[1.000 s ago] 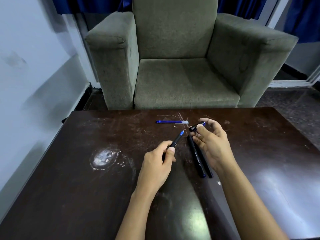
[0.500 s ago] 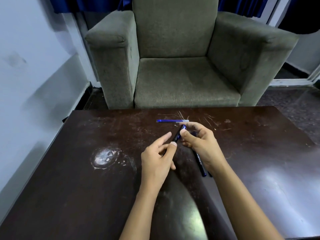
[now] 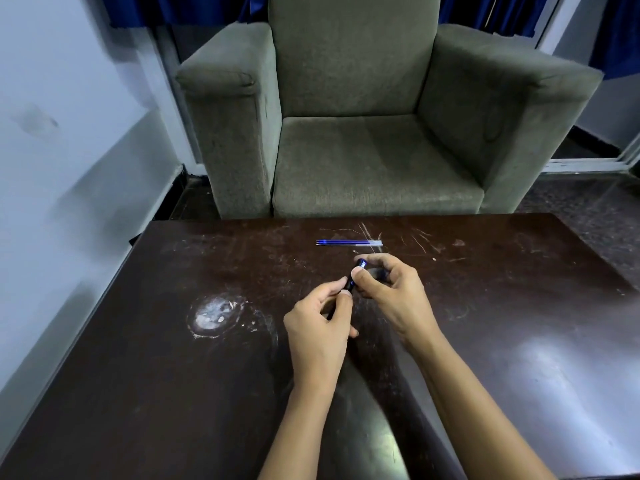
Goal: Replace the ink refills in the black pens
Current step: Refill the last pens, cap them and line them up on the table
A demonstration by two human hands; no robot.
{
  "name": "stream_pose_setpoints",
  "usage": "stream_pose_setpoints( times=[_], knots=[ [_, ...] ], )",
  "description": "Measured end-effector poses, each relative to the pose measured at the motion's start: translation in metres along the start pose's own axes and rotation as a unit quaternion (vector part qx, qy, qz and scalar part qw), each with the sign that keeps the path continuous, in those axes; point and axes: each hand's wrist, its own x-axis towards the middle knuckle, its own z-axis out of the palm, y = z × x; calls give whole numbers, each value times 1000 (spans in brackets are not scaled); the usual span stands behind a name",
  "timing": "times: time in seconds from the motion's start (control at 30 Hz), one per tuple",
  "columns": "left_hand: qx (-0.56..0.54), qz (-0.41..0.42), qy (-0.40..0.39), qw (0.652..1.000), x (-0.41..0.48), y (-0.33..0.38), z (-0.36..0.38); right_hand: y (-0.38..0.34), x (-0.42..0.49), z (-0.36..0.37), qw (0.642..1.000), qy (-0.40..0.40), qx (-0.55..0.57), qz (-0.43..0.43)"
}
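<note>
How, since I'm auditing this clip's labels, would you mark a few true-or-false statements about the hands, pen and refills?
1. The left hand and the right hand both grip the black pen. True.
2. The armchair stands past the far edge of the table. True.
3. The blue refills lie on the armchair's seat. False: they lie on the table, beyond the hands.
4. The left hand lies flat, holding nothing. False: its fingers pinch the pen.

A living room: green armchair (image 3: 363,126), dark table (image 3: 173,341).
</note>
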Motion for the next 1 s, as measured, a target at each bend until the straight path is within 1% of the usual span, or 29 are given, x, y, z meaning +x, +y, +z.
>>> stream_pose_setpoints(
  times=[0.1, 0.2, 0.3, 0.4, 0.47, 0.53, 0.63, 0.7, 0.77, 0.87, 1.0],
  knots=[
    [14, 7, 3, 1000, -2, 1, 0, 1, 0, 1, 1000, 4, -17, 8],
    [10, -10, -13, 1000, -1, 2, 3, 1, 3, -1, 999, -5, -33, 13],
    [18, -37, -51, 998, -1, 4, 12, -1, 6, -12, 999, 9, -39, 14],
    [29, -64, -102, 992, -2, 3, 16, -2, 7, -22, 999, 15, -8, 36],
    [28, -87, -125, 988, 1, -1, 16, 1, 7, -26, 998, 10, -26, 51],
    [47, -90, -135, 986, 3, -7, 17, 5, 8, -30, 996, 3, -70, 52],
    [94, -75, -109, 987, 3, -14, 18, 7, 10, -40, 987, 26, -147, 60],
    [124, -60, -84, 987, 2, -16, 21, 9, 11, -51, 973, 64, -211, 73],
    [166, -44, -64, 983, 0, -15, 24, 13, 12, -61, 956, 81, -264, 103],
    [223, -20, -47, 973, -4, -15, 32, 18, 11, -65, 949, 57, -267, 157],
    [268, 0, -33, 963, -6, -12, 44, 26, 8, -58, 946, 53, -281, 149]
  ],
)
